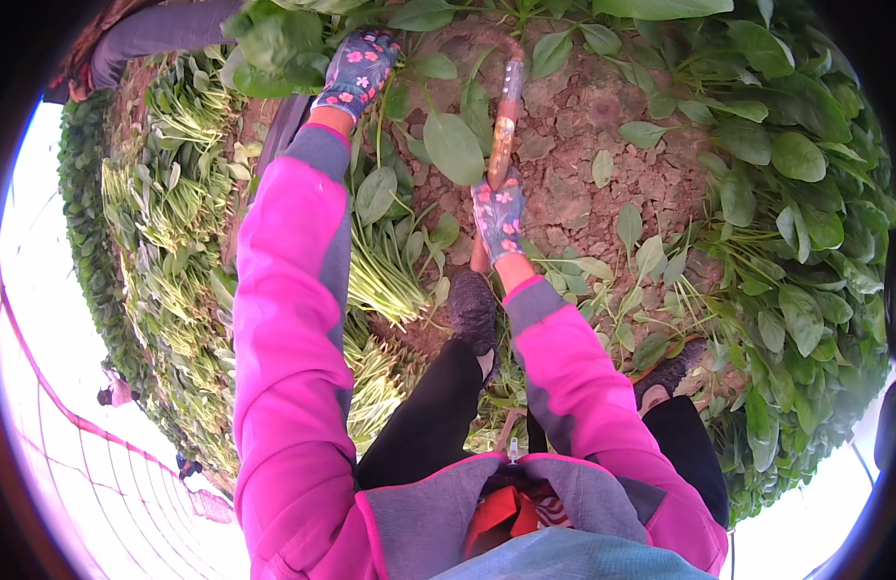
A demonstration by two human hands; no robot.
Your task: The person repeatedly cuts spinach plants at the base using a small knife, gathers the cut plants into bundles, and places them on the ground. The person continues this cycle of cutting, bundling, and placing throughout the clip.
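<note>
My left hand (361, 70), in a dark floral glove, reaches to the far left, closed at the base of a bunch of leafy greens (279, 53) that look like spinach. Its fingertips are partly hidden. My right hand (498, 215), in a matching glove, is wrapped round the worn reddish handle of a sickle (504, 130). The sickle's rusty curved blade (482, 37) hooks left at the far end, among the standing plants. Below my left hand, cut greens with pale stems (385, 271) lie on the soil beside my forearm.
Cracked brown soil (574, 145) spreads ahead of my right hand. Dense standing greens (796, 232) line the right side. Rows of cut bunches (177, 193) lie on the left. My dark shoe (472, 304) is close to the sickle handle. Another person's leg (168, 41) shows at the far left.
</note>
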